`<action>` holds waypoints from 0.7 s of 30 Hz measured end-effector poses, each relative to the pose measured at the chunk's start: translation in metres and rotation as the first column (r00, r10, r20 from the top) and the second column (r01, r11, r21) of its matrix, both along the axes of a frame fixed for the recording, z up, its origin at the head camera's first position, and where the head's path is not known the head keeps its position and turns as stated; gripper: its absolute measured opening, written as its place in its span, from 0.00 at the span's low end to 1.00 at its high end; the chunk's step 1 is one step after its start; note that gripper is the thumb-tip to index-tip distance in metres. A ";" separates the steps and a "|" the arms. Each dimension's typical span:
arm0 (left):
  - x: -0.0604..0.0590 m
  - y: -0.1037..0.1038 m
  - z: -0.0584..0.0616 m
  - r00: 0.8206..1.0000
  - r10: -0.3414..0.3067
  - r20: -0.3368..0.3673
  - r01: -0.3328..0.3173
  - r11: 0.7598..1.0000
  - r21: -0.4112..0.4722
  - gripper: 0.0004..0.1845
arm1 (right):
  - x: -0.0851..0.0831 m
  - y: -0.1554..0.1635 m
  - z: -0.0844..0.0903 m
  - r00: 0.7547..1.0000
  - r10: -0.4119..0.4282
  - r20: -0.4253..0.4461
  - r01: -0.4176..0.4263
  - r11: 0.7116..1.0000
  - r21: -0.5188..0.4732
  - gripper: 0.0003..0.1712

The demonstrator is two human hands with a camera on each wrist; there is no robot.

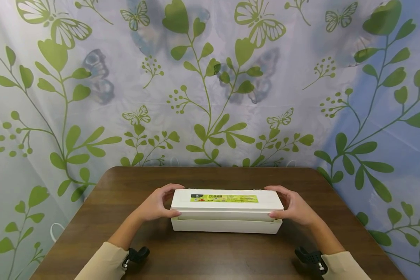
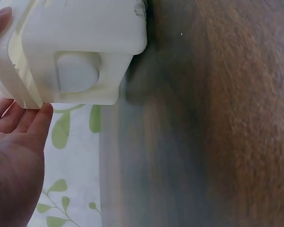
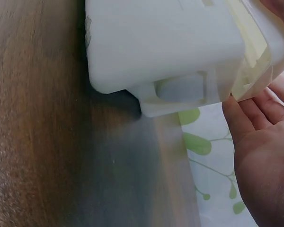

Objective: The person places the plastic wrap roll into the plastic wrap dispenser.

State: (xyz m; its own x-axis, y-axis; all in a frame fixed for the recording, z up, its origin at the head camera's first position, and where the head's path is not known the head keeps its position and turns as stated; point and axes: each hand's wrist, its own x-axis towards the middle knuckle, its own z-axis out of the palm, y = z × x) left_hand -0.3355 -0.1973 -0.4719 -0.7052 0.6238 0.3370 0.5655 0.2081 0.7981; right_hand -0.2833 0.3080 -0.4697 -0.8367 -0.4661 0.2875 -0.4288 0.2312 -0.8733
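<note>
A long white cling film box [image 1: 227, 226] with a green and yellow label [image 1: 224, 198] on its lid sits on the table, long side toward me. At its left end my left hand [image 1: 162, 204] grips it, thumb at the front edge of the lid and fingers behind. The right hand [image 1: 294, 206] holds the other end the same way. In the left wrist view the box's end [image 2: 78, 71] has a round inset, and the fingers touch the back near the lid seam. The right wrist view shows the opposite end [image 3: 180, 90] with fingers likewise at the back. The box's inside is hidden.
The brown wooden table [image 1: 210, 256] has rounded far corners. Behind it hangs a pale curtain [image 1: 210, 97] with green leaves and butterflies. Black straps [image 1: 136, 255] circle both wrists below the beige sleeves [image 1: 103, 262].
</note>
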 end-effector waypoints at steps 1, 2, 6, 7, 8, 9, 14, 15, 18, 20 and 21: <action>-0.001 0.000 -0.001 1.000 0.001 0.004 -0.001 1.000 -0.006 0.40 | 0.000 0.001 -0.001 1.000 0.001 0.007 -0.001 1.000 -0.004 0.44; -0.001 0.001 -0.001 1.000 0.003 0.010 -0.003 1.000 -0.012 0.40 | -0.001 0.001 -0.002 1.000 0.000 0.013 0.000 1.000 -0.006 0.44; -0.002 0.001 -0.004 1.000 0.007 0.028 -0.006 1.000 -0.027 0.38 | -0.003 0.003 -0.007 1.000 -0.011 0.026 0.011 1.000 0.006 0.43; -0.002 0.001 -0.005 0.999 0.008 0.033 -0.007 1.000 -0.029 0.38 | -0.003 0.003 -0.008 0.999 -0.014 0.029 0.014 1.000 0.008 0.43; -0.002 0.001 -0.005 0.999 0.008 0.038 -0.007 1.000 -0.030 0.38 | -0.004 0.004 -0.008 0.999 -0.017 0.029 0.016 1.000 0.012 0.43; -0.002 0.001 -0.006 0.999 0.008 0.041 -0.006 0.999 -0.031 0.38 | -0.004 0.004 -0.009 0.999 -0.017 0.029 0.016 1.000 0.014 0.44; -0.002 0.000 -0.007 0.998 0.006 0.054 -0.004 0.999 -0.037 0.36 | -0.004 0.004 -0.008 0.999 -0.021 0.039 0.020 1.000 0.015 0.44; -0.002 0.000 -0.007 0.998 0.005 0.057 -0.003 0.999 -0.036 0.36 | -0.004 0.004 -0.008 0.999 -0.023 0.043 0.022 1.000 0.015 0.44; 0.000 0.000 -0.007 0.998 0.000 0.060 0.002 0.999 -0.036 0.36 | -0.003 0.004 -0.007 0.999 -0.023 0.048 0.022 1.000 0.014 0.43; 0.001 -0.001 -0.006 0.998 -0.002 0.063 0.004 0.999 -0.032 0.36 | -0.002 0.004 -0.007 0.999 -0.015 0.043 0.014 1.000 0.015 0.42; 0.002 -0.001 -0.005 0.998 -0.003 0.065 0.005 1.000 -0.031 0.36 | -0.002 0.005 -0.007 0.999 -0.012 0.038 0.011 1.000 0.018 0.42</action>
State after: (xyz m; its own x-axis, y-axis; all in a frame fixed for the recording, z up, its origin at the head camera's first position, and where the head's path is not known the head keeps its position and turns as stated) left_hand -0.3340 -0.1981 -0.4770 -0.7223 0.6362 0.2712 0.5137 0.2310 0.8263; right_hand -0.2853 0.3127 -0.4767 -0.8521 -0.4614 0.2470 -0.3927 0.2517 -0.8846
